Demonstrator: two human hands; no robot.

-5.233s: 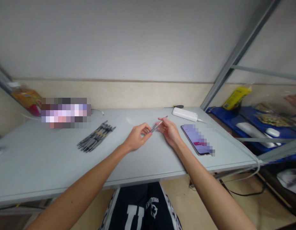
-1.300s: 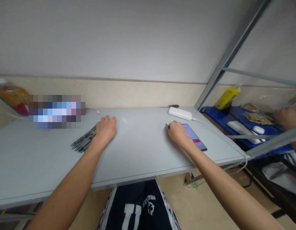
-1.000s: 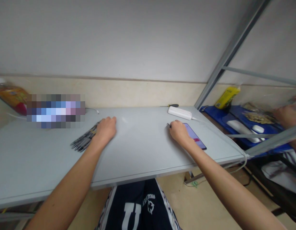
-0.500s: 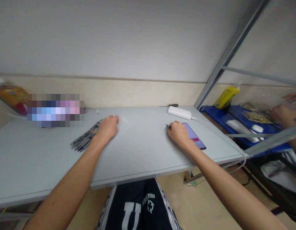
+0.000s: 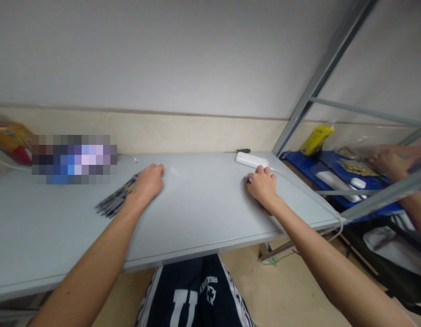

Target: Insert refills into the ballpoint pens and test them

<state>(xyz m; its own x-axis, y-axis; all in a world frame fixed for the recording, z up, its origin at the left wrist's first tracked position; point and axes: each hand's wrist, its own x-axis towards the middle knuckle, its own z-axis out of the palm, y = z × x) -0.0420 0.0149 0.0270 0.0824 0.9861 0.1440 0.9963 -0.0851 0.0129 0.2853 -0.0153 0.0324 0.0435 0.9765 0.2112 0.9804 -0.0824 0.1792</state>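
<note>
My left hand [image 5: 149, 181] rests on the table [image 5: 197, 200] with its fingers curled. It covers the far end of a bundle of dark, slim pens [image 5: 113, 200] lying fanned out. Whether anything is inside these fingers is hidden. On the right, my right hand [image 5: 263, 186] is closed over a phone [image 5: 249, 180], of which only a purple-lit corner and a dark edge show. The hand hides the rest of it.
Behind the right hand are a white power strip [image 5: 251, 160] with its cable and a screwdriver [image 5: 243, 151]. A pixelated object [image 5: 74, 159] and an orange package [image 5: 11, 136] stand left. Beyond the metal bed frame [image 5: 367, 112], another person's hands [image 5: 394, 159] move over a blue surface [image 5: 299, 159].
My right hand has closed over the phone, which lay beside it with its screen showing, and the phone has shifted left. The left hand stays by the pens. The view has turned slightly.
</note>
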